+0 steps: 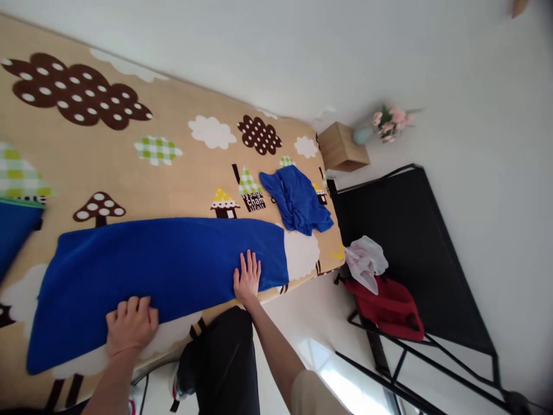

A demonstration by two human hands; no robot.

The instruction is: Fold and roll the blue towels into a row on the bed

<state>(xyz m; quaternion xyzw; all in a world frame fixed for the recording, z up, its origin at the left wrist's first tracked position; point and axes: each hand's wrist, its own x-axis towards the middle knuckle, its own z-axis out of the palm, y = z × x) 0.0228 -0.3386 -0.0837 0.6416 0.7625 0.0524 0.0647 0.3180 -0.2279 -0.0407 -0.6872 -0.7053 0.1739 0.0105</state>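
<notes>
A long blue cloth (173, 259), folded into a strip, lies flat along the near side of the bed (164, 121). Near its lower left edge, my left hand (132, 324) rests with fingers curled and drawn together on the fabric; the fingertips are hidden. My right hand (247, 279) lies flat toward the right end of the strip, fingers stretched out and slightly apart. Beyond it sits a crumpled blue cloth (300, 199), touched by neither hand. Another folded blue piece (15, 233) with a green edge shows at the far left.
The patterned bed runs along a white wall (268, 52). By its right end stand a wooden box (343, 147) and a vase with pink flowers (391, 123). A black metal-framed rack (406, 242) holds a red bag (389, 308) and a white plastic bag (367, 262). My knee (227, 357) is against the bed's edge.
</notes>
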